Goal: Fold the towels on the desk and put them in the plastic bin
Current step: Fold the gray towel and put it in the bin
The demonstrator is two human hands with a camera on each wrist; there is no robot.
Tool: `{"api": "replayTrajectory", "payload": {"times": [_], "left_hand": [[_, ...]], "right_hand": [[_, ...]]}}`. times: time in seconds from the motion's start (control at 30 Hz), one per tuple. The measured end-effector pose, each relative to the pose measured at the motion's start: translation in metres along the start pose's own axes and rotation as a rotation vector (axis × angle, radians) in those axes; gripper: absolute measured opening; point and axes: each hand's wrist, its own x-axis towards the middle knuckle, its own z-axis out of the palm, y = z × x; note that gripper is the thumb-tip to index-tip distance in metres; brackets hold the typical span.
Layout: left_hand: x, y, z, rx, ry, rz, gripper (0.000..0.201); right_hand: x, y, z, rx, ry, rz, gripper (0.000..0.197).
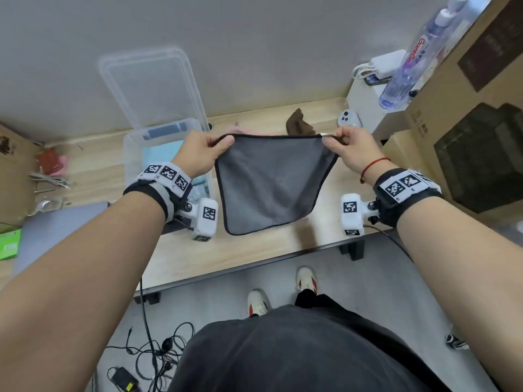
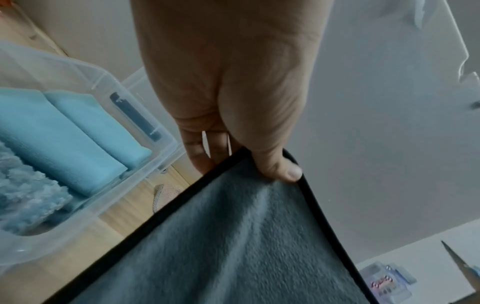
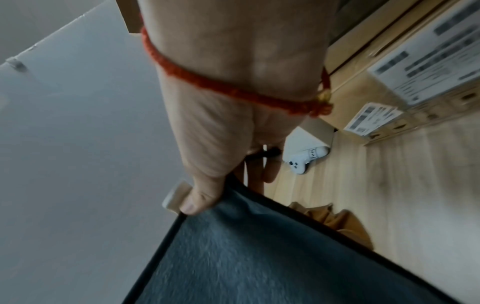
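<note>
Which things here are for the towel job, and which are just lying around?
For the job: grey towel, held by left hand and right hand; brown towel; plastic bin; blue towels inside.

Lying around: water bottle, white controller, cardboard boxes.

We see a grey towel (image 1: 268, 182) edged in black, light blue towels (image 2: 78, 131) in our clear bin (image 1: 133, 154), a brown cloth (image 1: 297, 123) on the pale wood desk (image 1: 254, 256), and a red string (image 1: 373, 164) at our wrist.

The towel (image 1: 270, 182) hides the surface (image 1: 249, 250) behind it and part of the brown cloth (image 1: 297, 123); both wrist views cut its lower end off.
</note>
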Motion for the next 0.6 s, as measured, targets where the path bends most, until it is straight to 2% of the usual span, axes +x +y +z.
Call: {"api": "replayTrajectory", "payload": {"times": [0.03,0.13,0.27,0.4,0.6], "left_hand": [[0.001,0.008,-0.002,0.001,0.041,0.008,0.045],[0.005,0.027,-0.003,-0.054,0.129,0.07,0.049],[0.01,0.035,0.003,-0.141,0.152,0.056,0.047],[0.005,0.016,0.024,-0.122,0.101,0.02,0.047],[-0.024,-0.045,0.089,0.204,-0.109,-0.08,0.046]], "right_hand": [[0.005,-0.005,-0.003,0.023,0.035,-0.014,0.022],[0.019,-0.017,-0.012,0.066,0.12,-0.062,0.013],[0.023,-0.024,-0.023,0.11,0.155,-0.099,0.008],[0.013,-0.001,-0.021,0.096,0.098,-0.002,0.019],[-0.025,0.084,0.014,0.089,-0.096,0.227,0.016]]}}
